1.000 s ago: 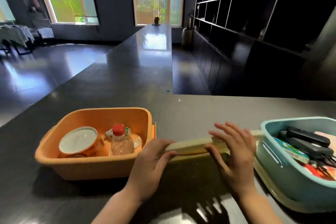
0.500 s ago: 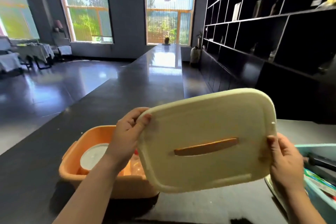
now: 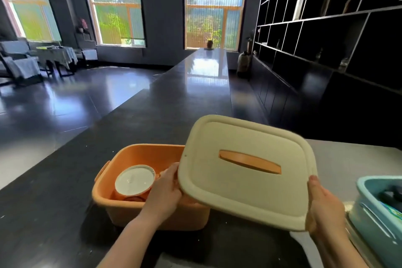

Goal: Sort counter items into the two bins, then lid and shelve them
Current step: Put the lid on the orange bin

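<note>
The left hand (image 3: 166,191) grips the left edge of the cream lid (image 3: 245,172), its fingers curled under the rim. The right hand (image 3: 324,206) grips the lid's near right corner, thumb lying up along the edge. Both grips are closed on the lid, which hangs tilted in the air, its top side with the orange handle (image 3: 249,161) facing the camera. The lid's left part hovers over the right half of the orange bin (image 3: 139,209), which stands on the dark worktop (image 3: 54,191). Inside the bin, toward its left, sits an orange cup with a white lid (image 3: 134,181). At the right edge of the view stands the blue bin (image 3: 378,222), well apart from the orange one, with dark items in it that are too cut off to name. Black shelves (image 3: 326,28) line the right wall.
</note>
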